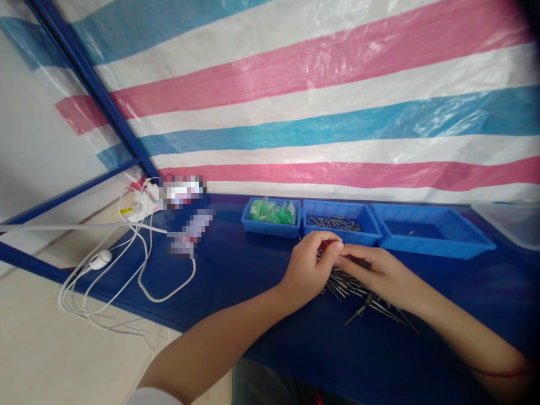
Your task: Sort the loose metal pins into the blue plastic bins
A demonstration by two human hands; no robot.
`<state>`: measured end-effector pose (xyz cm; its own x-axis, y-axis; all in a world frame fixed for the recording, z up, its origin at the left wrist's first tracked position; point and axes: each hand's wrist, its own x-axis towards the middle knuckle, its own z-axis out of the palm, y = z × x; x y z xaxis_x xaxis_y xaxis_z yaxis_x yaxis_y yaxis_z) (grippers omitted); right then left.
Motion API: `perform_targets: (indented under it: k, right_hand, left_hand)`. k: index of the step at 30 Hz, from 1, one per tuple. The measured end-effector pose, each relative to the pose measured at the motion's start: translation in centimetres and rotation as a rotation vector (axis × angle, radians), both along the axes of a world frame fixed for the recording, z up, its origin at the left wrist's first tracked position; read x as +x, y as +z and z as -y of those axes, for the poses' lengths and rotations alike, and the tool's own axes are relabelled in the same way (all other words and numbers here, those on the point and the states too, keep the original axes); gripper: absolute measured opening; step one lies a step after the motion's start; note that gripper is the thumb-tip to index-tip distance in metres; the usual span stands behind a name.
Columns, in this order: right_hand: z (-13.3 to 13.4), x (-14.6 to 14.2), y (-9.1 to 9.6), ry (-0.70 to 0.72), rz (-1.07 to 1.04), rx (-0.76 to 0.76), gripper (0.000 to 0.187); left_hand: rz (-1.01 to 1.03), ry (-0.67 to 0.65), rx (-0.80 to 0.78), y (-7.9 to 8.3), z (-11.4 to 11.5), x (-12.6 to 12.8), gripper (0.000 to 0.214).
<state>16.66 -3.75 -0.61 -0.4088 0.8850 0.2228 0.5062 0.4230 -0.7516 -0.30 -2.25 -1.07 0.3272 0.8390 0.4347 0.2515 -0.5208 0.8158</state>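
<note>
My left hand (307, 265) and my right hand (379, 271) meet above the blue table, with thumbs and fingertips pinched together. Whatever lies between the fingertips is hidden or too small to make out. Under and in front of the hands spreads a loose pile of thin metal pins (343, 284), looking like rivets or nails; my right hand covers part of it. Just behind the hands stands a blue bin (342, 233) with similar metal pins inside.
Left of it, a smaller blue bin (270, 228) holds green plastic packets (272, 212). A larger blue bin (439, 244) on the right has a tiny piece in it. White cables (145, 281) and a power strip (143, 205) lie left. A striped sheet (295, 84) hangs behind.
</note>
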Motion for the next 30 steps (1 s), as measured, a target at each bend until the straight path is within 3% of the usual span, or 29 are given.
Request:
perform_targets:
  k: [6,11,19,26,30]
  right_hand:
    - [0.1,0.4,-0.3,-0.094,-0.006,0.008,0.031]
    - [0.1,0.2,-0.8,-0.186,-0.165,-0.035,0.029]
    - [0.2,0.3,0.4,-0.387,-0.318,0.043,0.025]
    - [0.8,0.9,0.9,-0.381,-0.062,0.198,0.023]
    - [0.2,3.4,1.6,-0.626,0.053,0.311,0.026]
  left_hand:
    - [0.009,-0.055,-0.012,0.4,-0.2,-0.3,0.016]
    - [0.053,-0.032,0.05,0.5,-0.6,-0.7,0.015]
    - [0.05,-0.007,0.046,0.3,-1.2,-0.7,0.012]
    - [-0.089,-0.064,0.059,-0.2,-1.1,-0.5,0.015]
    - [-0.298,-0.068,0.141,-0.1,-0.6,-0.7,0.031]
